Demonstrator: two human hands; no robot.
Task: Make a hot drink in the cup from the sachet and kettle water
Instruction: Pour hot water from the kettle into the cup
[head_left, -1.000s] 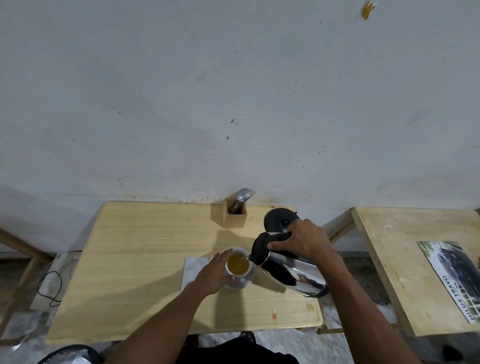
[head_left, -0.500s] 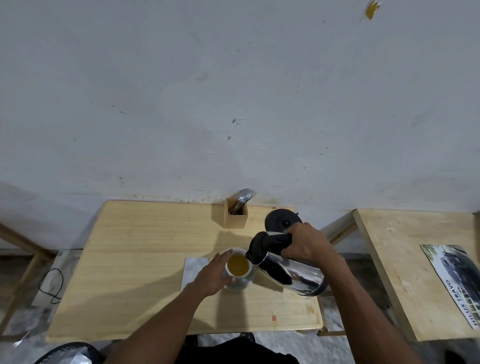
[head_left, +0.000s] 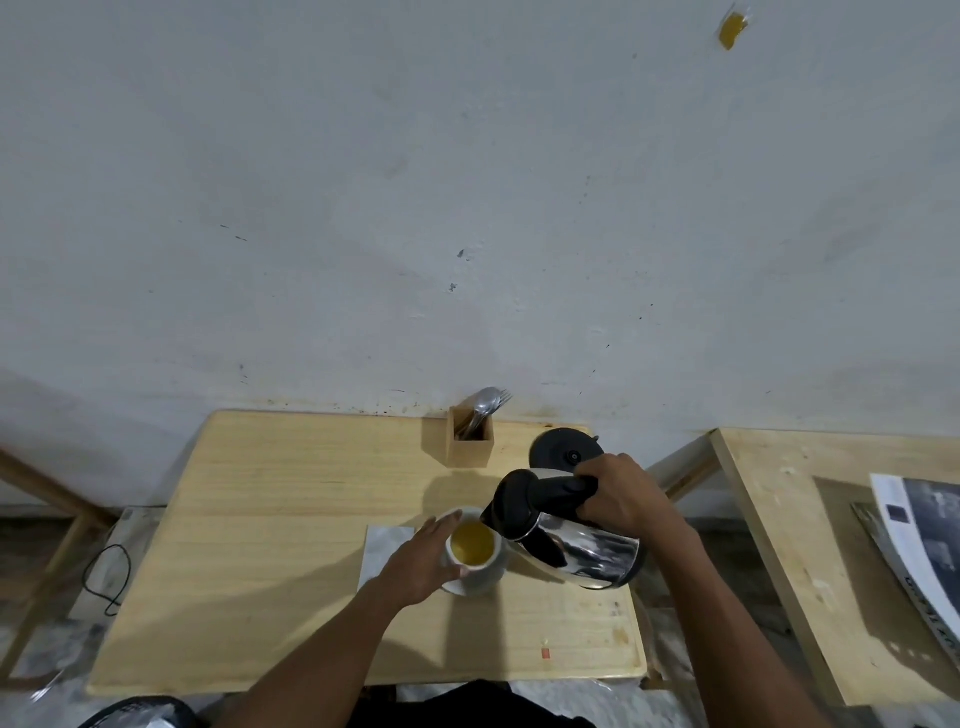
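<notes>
A white cup (head_left: 480, 569) holding yellow liquid stands on a saucer near the middle of the wooden table (head_left: 270, 519). My left hand (head_left: 423, 558) wraps around the cup's left side. My right hand (head_left: 621, 491) grips the black handle of a steel kettle (head_left: 582, 545), which is tilted with its spout over the cup's right rim. A silvery sachet (head_left: 384, 545) lies flat on the table just left of the cup, partly under my left hand.
The kettle's black base (head_left: 563, 452) sits at the back right of the table. A wooden holder (head_left: 470, 444) with spoons and a fork stands by the wall. A second table (head_left: 831, 545) with a magazine (head_left: 924, 540) is at the right. A black cable (head_left: 106, 577) lies on the floor at the left.
The kettle has tipped back a little, its body rising toward level while the spout stays at the cup's rim. My left hand has stayed on the cup.
</notes>
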